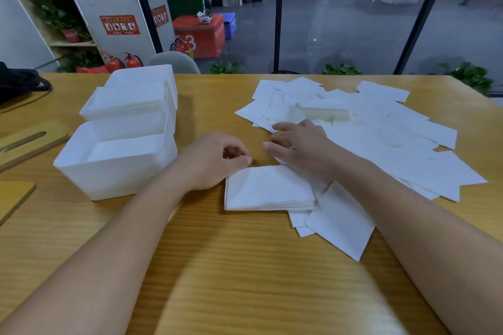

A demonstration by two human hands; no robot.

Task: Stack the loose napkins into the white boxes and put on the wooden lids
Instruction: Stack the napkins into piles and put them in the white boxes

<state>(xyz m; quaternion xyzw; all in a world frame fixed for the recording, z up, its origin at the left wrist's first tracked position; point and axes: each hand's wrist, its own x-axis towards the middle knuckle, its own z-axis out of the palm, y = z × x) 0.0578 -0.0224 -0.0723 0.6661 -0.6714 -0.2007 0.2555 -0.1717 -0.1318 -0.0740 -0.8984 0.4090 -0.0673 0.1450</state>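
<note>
Lay open across the near wooden table [245, 280] and in the bare strip between the three white boxes [119, 155] and the spread of loose napkins [381, 139], narrowed there by the small napkin stack [269, 189] and blocked at far left by wooden lids [30, 141].
</note>
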